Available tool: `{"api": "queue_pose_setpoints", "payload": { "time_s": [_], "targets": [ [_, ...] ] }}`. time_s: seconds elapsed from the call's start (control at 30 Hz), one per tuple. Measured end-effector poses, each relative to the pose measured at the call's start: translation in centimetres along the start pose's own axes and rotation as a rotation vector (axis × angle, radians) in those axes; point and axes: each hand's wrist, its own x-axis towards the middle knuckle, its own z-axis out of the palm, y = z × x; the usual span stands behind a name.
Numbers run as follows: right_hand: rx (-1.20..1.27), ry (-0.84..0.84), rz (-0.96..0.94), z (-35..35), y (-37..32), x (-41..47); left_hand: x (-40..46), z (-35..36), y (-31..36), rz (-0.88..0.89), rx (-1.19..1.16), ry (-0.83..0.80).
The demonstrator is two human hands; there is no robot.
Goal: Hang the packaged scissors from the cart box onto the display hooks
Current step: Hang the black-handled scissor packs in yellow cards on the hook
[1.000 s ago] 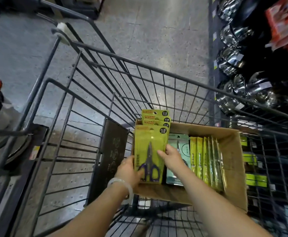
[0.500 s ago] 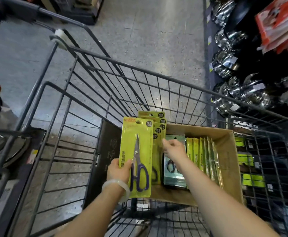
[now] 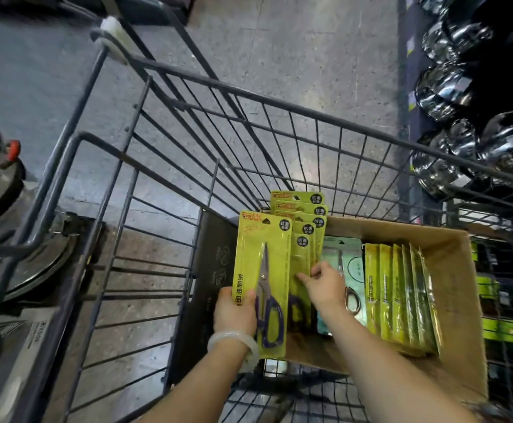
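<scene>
Left hand (image 3: 234, 309): clamps yellow scissors pack (image 3: 263, 282) left of cardboard box (image 3: 450, 248). Right hand (image 3: 325, 285): fingertips pinch the stacked packs (image 3: 305, 230) inside.

box (image 3: 450, 248) in cart (image 3: 279, 102), scissor packs (image 3: 302, 230) at its left, floor (image 3: 310, 50) beyond

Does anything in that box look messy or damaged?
Nothing stands out. The yellow scissor packs stand in the cardboard box, one pack is in the left hand, and no tears or spills show.
</scene>
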Motion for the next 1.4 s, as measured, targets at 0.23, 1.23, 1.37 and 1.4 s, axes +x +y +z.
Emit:
{"api": "queue_pose_setpoints", "payload": {
  "time_s": [0.23, 1.23, 1.37, 1.4],
  "targets": [
    [0.362, -0.138, -0.020, -1.8, 0.6, -1.4, -0.6, 0.1, 0.8, 0.043, 0.017, 0.052],
    [1.229, 0.721, 0.130, -25.5, 21.0, -37.1, -34.6, 6.9, -0.5, 0.675, 0.542, -0.742],
    [1.398, 0.915, 0.144, -23.2, 28.3, -49.5, -43.2, 6.5, -8.2, 1.106, 0.869, -0.839],
    [1.392, 0.987, 0.161, -22.0, 30.4, -52.6, -45.1, 6.4, -10.6, 1.133, 0.889, -0.899]
  ]
}}
